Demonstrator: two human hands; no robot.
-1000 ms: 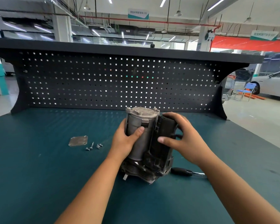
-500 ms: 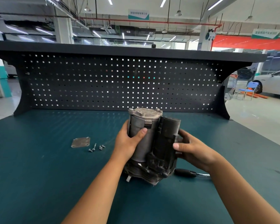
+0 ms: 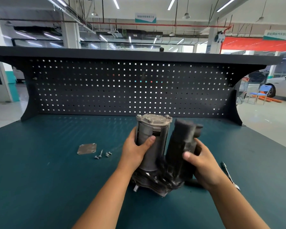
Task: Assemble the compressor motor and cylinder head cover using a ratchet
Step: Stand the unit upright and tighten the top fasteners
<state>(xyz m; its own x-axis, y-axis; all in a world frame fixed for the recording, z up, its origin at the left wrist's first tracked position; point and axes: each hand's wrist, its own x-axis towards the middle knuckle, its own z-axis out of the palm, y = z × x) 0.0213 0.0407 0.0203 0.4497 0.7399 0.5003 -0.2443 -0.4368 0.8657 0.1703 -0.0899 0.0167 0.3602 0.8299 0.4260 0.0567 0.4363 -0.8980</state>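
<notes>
- A compressor is standing on its base on the green table, near the middle and toward the near edge.
- Its grey motor cylinder, topped by a bolted metal cap, is rising on the left.
- A black housing is leaning out to the right beside it. It is blurred, and a gap is showing between the two tops.
- The left hand is wrapping around the motor cylinder, thumb lying across its front.
- The right hand is gripping the black housing from the right, thumb pressing on its front.
- A flat square cover plate is lying on the table well to the left, with a few loose bolts just beside it.
- A slim metal ratchet is lying to the right, partly hidden behind the right wrist.
- A black pegboard panel is standing along the table's far edge.
</notes>
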